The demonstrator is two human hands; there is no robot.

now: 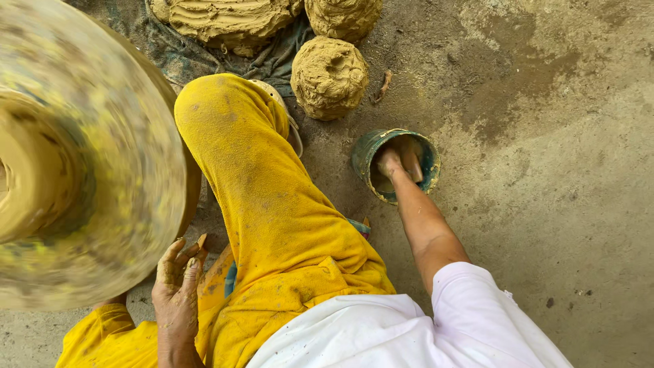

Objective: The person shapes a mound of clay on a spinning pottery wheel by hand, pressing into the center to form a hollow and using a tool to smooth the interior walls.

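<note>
A large clay-smeared potter's wheel (82, 157) spins at the left, blurred by motion. My left hand (176, 286), coated in wet clay, hovers by the wheel's lower right edge with fingers loosely apart and nothing in it. My right hand (394, 162) reaches down into a small green pot (364, 153) standing on the ground to the right of my knee. Its fingers are dipped inside the pot and partly hidden, so a grip cannot be made out. My bent leg in yellow cloth (266, 218) lies between the two hands.
Lumps of brown clay (330, 76) rest at the top, a rounded one nearest the pot, others (228, 20) on a dark cloth. The ground (545, 170) is bare earth with a darker damp patch at upper right.
</note>
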